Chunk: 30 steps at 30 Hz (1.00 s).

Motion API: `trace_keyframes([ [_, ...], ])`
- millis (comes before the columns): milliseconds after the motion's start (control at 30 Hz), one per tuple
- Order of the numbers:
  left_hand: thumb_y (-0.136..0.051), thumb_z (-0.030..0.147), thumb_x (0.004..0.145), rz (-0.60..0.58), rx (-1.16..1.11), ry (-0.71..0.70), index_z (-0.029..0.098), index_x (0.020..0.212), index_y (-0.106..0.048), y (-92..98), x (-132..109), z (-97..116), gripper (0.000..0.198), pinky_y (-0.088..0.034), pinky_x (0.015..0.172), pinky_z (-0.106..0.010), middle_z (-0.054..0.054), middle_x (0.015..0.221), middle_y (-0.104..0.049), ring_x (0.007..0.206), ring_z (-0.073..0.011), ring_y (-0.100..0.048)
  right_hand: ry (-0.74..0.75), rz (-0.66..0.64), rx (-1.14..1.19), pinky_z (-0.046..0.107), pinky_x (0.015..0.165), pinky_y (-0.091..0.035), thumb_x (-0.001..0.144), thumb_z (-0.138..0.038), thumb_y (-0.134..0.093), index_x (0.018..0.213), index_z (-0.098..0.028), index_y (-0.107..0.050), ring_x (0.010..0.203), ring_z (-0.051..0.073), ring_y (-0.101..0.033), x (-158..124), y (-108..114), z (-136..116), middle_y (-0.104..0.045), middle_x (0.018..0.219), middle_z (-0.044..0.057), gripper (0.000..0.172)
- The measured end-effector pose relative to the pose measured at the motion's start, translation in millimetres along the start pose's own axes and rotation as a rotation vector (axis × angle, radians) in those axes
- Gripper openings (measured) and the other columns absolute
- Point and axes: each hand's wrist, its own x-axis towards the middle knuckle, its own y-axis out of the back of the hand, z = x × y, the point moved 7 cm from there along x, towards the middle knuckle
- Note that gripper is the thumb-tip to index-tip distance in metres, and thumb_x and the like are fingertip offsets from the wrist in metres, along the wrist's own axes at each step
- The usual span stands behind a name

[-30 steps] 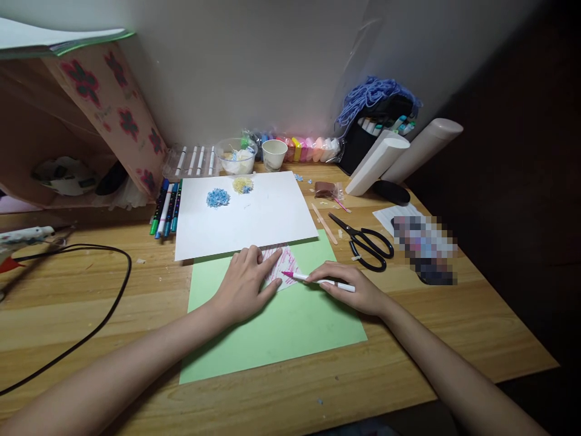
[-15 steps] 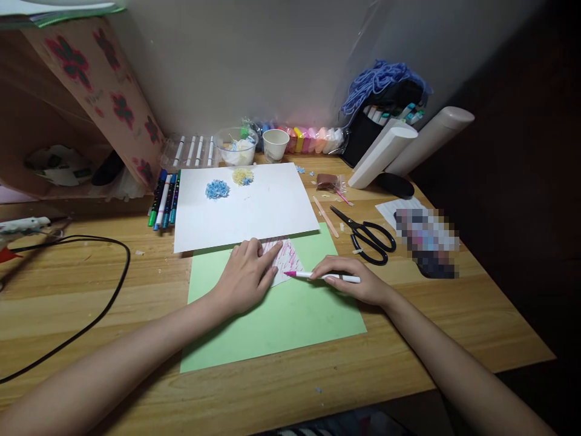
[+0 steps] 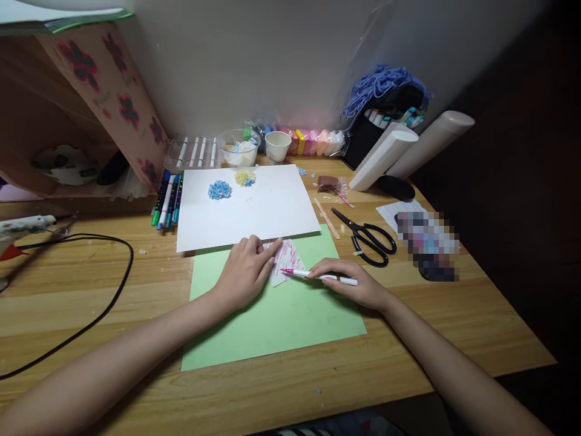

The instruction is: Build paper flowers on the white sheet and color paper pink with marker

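Note:
My right hand point(image 3: 347, 281) grips a white marker point(image 3: 327, 277) with a pink tip, which points at a small piece of white paper point(image 3: 287, 260) covered in pink strokes. My left hand point(image 3: 245, 272) presses on that paper's left side, its index finger stretched out and the other fingers partly curled. Beneath both lies a green sheet point(image 3: 272, 333). Just behind my left hand, a larger white sheet point(image 3: 254, 212) overlaps the green one. It carries a blue crumbly cluster point(image 3: 220, 189) and a yellow one point(image 3: 245, 177).
Black-handled scissors point(image 3: 367, 236) and a wooden stick point(image 3: 327, 218) lie to the right. Several markers point(image 3: 167, 200) rest at the white sheet's left. A paper cup point(image 3: 278, 147) and a clear bowl point(image 3: 239, 149) stand behind. A black cable point(image 3: 129, 266) loops at left, near a glue gun point(image 3: 27, 227).
The marker tip has shifted slightly left and up over the small paper. My left thumb has drawn in closer to the index finger. The view has moved a little.

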Motion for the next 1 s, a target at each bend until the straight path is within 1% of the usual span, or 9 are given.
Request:
trace_keyframes([
  [100, -0.033, 0.033, 0.097, 0.002, 0.051, 0.004, 0.026, 0.138, -0.045, 0.1, 0.9, -0.8, 0.043, -0.036, 0.073, -0.036, -0.007, 0.093, -0.046, 0.084, -0.0222, -0.042, 0.025, -0.037, -0.050, 0.030, 0.085, -0.047, 0.092, -0.027, -0.050, 0.105, -0.019, -0.068, 0.096, 0.018, -0.063, 1.5, -8.1, -3.6, -0.069, 0.102, 0.009, 0.023],
  [233, -0.036, 0.032, 0.096, 0.010, 0.081, 0.005, 0.026, 0.137, -0.047, 0.4, 1.1, -0.5, 0.042, -0.035, 0.071, -0.035, -0.008, 0.092, -0.046, 0.084, -0.0225, -0.042, 0.095, -0.077, -0.075, 0.032, 0.085, -0.047, 0.092, -0.025, -0.051, 0.101, -0.018, -0.069, 0.092, 0.019, -0.063, 1.0, -11.2, -6.9, -0.071, 0.096, 0.009, 0.022],
  [300, -0.036, 0.032, 0.096, 0.015, 0.088, 0.002, 0.026, 0.137, -0.047, 0.5, 1.1, -0.3, 0.042, -0.035, 0.071, -0.035, -0.008, 0.092, -0.046, 0.083, -0.0223, -0.042, 0.085, -0.073, -0.057, 0.031, 0.084, -0.047, 0.092, -0.025, -0.051, 0.101, -0.018, -0.069, 0.092, 0.018, -0.064, 0.5, -9.5, -5.5, -0.071, 0.096, 0.009, 0.022],
  [400, -0.037, 0.032, 0.096, 0.020, 0.095, 0.001, 0.027, 0.137, -0.047, 0.1, 1.2, -0.3, 0.042, -0.035, 0.070, -0.034, -0.008, 0.091, -0.046, 0.082, -0.0219, -0.042, 0.028, -0.042, -0.036, 0.029, 0.083, -0.047, 0.092, -0.026, -0.050, 0.103, -0.018, -0.068, 0.094, 0.018, -0.064, 0.3, -5.5, -1.1, -0.070, 0.100, 0.009, 0.023],
  [500, -0.037, 0.032, 0.096, 0.018, 0.101, 0.003, 0.027, 0.137, -0.047, -0.6, 1.0, -0.6, 0.042, -0.034, 0.071, -0.034, -0.008, 0.091, -0.045, 0.083, -0.0217, -0.042, 0.031, -0.084, -0.014, 0.029, 0.083, -0.047, 0.092, -0.027, -0.052, 0.100, -0.019, -0.070, 0.091, 0.018, -0.064, 0.1, -7.5, -1.1, -0.070, 0.096, 0.008, 0.022],
  [633, -0.037, 0.031, 0.096, 0.013, 0.102, -0.001, 0.026, 0.137, -0.046, -1.4, 0.9, -0.9, 0.042, -0.034, 0.071, -0.034, -0.008, 0.091, -0.045, 0.083, -0.0217, -0.042, -0.006, -0.033, 0.004, 0.029, 0.083, -0.047, 0.092, -0.029, -0.051, 0.101, -0.018, -0.069, 0.092, 0.019, -0.064, -0.1, -2.7, 2.3, -0.070, 0.098, 0.009, 0.022],
  [733, -0.037, 0.030, 0.097, 0.017, 0.102, -0.002, 0.027, 0.137, -0.046, -1.3, 1.4, -1.9, 0.042, -0.033, 0.069, -0.033, -0.007, 0.091, -0.046, 0.082, -0.0212, -0.042, 0.026, -0.081, 0.002, 0.029, 0.083, -0.047, 0.092, -0.028, -0.052, 0.099, -0.018, -0.070, 0.091, 0.018, -0.064, -1.0, -6.3, 0.9, -0.071, 0.096, 0.008, 0.022],
  [867, -0.036, 0.031, 0.097, 0.021, 0.083, 0.004, 0.028, 0.135, -0.048, -0.9, 2.8, -3.6, 0.040, -0.033, 0.067, -0.031, -0.007, 0.088, -0.046, 0.080, -0.0203, -0.043, 0.034, -0.024, 0.017, 0.031, 0.087, -0.047, 0.093, -0.028, -0.050, 0.105, -0.019, -0.067, 0.097, 0.019, -0.064, 0.6, -8.2, -2.4, -0.070, 0.103, 0.008, 0.022],
  [1000, -0.036, 0.032, 0.097, 0.023, 0.079, 0.010, 0.029, 0.134, -0.050, -1.0, 3.8, -4.3, 0.039, -0.032, 0.066, -0.031, -0.007, 0.088, -0.047, 0.079, -0.0202, -0.044, 0.080, -0.085, -0.090, 0.032, 0.090, -0.045, 0.093, -0.024, -0.050, 0.110, -0.021, -0.065, 0.101, 0.018, -0.062, 4.1, -20.3, -11.1, -0.069, 0.107, 0.008, 0.023],
])
